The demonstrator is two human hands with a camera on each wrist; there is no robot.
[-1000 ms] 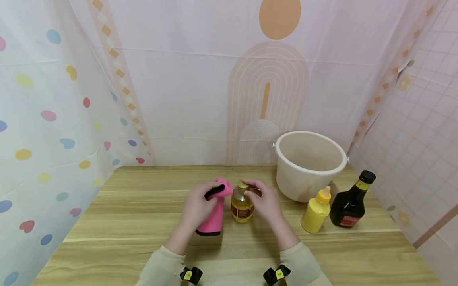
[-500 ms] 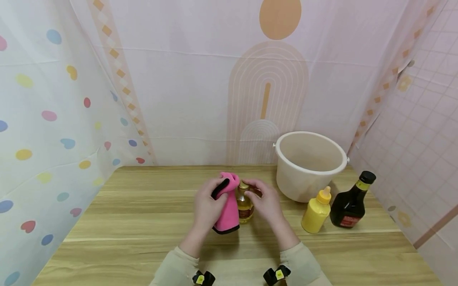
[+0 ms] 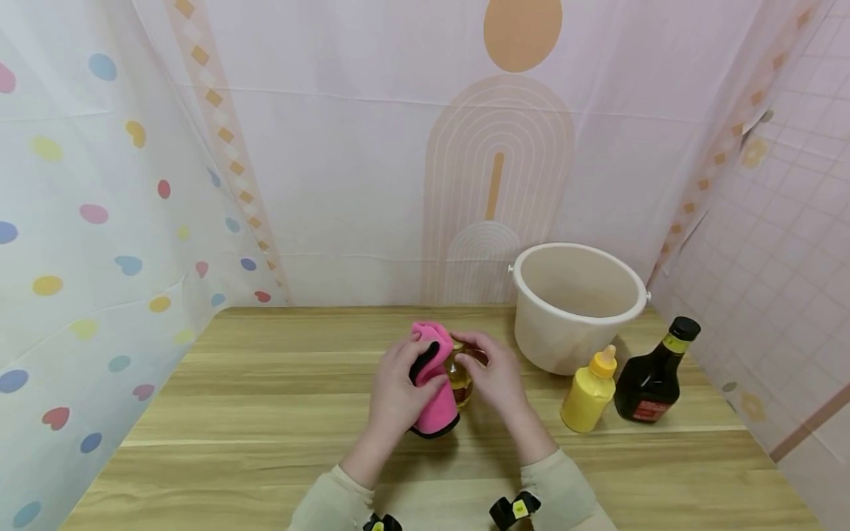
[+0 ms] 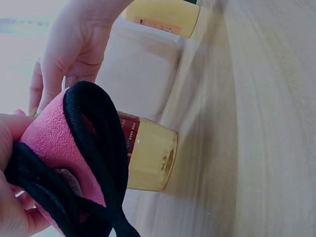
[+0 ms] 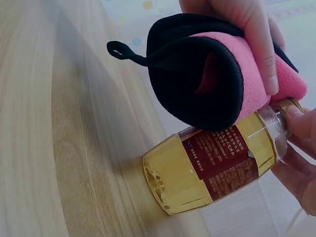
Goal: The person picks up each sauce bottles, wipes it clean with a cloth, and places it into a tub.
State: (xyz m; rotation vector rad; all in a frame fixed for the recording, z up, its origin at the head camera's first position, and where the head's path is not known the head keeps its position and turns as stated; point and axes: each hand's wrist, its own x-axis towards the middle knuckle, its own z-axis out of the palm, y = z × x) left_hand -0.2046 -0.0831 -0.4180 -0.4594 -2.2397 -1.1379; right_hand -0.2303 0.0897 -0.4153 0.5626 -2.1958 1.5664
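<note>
My left hand [image 3: 397, 391] grips a folded pink cloth [image 3: 438, 414] with black edging and a black hanging loop [image 5: 120, 50]. The cloth is up against the near left side of a clear bottle of golden oil [image 5: 183, 180] and hides part of it in the head view. Upright on the table, the bottle has a dark red label [image 5: 217, 158] and a gold cap [image 5: 286, 103]. With thumb and fingers, my right hand [image 3: 494, 372] pinches the bottle at its cap from the right side.
A cream bucket [image 3: 554, 346] stands at the back right of the wooden table [image 3: 279, 413]. In front of it are a yellow squeeze bottle [image 3: 587, 402] and a dark bottle with a black cap [image 3: 647, 387]. Patterned curtains [image 3: 345, 184] enclose the table's back and sides.
My left hand has carried the pink cloth rightward to the oil bottle, covering more of it in the head view. The right hand has stayed at the cap.
</note>
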